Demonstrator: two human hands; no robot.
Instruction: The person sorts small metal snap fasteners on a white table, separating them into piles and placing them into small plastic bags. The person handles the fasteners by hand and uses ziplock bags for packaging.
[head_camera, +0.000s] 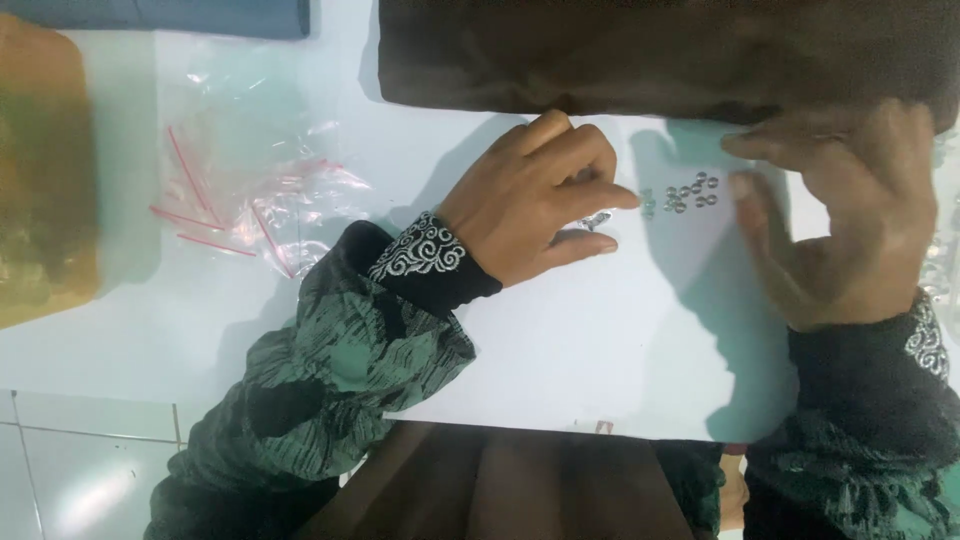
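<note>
Silver rings (690, 192) are lying clustered on the white surface (560, 340) between both hands: the left hand (530, 195) is pinching a few, the right hand (850, 215) is hovering open; clear bags (250, 190) are sitting left.

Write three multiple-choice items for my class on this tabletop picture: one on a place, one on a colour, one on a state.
1. Where do the small metal rings lie?
A. Between the two hands
B. On the tan board
C. Inside the plastic bags

2. What colour are the strips on the clear plastic bags?
A. Blue
B. Red
C. Yellow

3. How is the right hand held?
A. Clenched in a fist
B. Open, with fingers spread
C. Gripping a bag

Answers: 1 A, the rings sit on the white surface between the left hand and the right hand. 2 B, thin red lines cross the bags. 3 B, the fingers are spread, with nothing in them.
</note>
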